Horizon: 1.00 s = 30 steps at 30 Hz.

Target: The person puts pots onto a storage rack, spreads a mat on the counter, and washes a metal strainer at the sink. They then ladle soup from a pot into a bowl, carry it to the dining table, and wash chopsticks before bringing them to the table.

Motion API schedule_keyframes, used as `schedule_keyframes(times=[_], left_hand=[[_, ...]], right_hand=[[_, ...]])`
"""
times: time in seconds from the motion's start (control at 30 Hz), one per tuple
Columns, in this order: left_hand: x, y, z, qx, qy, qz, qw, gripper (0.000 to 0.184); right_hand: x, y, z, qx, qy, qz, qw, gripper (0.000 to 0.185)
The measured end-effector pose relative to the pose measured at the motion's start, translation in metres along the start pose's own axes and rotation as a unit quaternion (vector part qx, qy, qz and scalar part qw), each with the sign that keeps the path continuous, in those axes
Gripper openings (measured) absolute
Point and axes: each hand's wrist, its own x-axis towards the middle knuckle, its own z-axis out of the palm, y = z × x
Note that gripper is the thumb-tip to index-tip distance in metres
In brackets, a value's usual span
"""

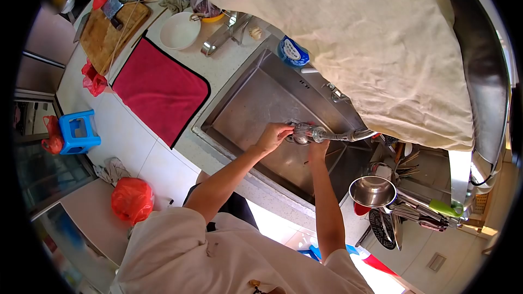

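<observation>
Over the stainless steel sink point(256, 98), both hands are at a clear, ribbed fitting point(308, 132) joined to a flexible metal hose point(343, 136). My left hand point(274, 136) pinches the fitting's left end with closed fingers. Beneath the hose end of the fitting is my right hand point(318, 149), its fingers curled and partly hidden by the fitting. The fitting lies about level above the sink bottom, near the drain.
A cream cloth point(348, 38) hangs over the upper right. Left of the sink lie a red mat point(160, 90), a white bowl point(180, 30) and a cutting board point(111, 35). A steel pot point(372, 191) and utensils stand right. A blue packet point(292, 52) sits at the sink's back edge.
</observation>
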Motion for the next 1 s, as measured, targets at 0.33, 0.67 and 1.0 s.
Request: schedule_keyframes(times=[0.33, 0.67, 1.0], left_hand=[[0.006, -0.037, -0.005, -0.227, 0.173, -0.219, 0.933, 0.025], [0.031, 0.004, 0.046, 0.348, 0.131, 0.168, 0.913, 0.022], [0.032, 0.006, 0.015, 0.471, -0.063, -0.131, 0.87, 0.05]], right_hand=[[0.011, 0.018, -0.026, -0.118, 0.108, -0.067, 0.985, 0.029], [-0.003, 0.014, -0.021, -0.24, 0.133, -0.054, 0.96, 0.033], [0.004, 0.018, -0.003, -0.144, 0.007, -0.11, 0.984, 0.043]])
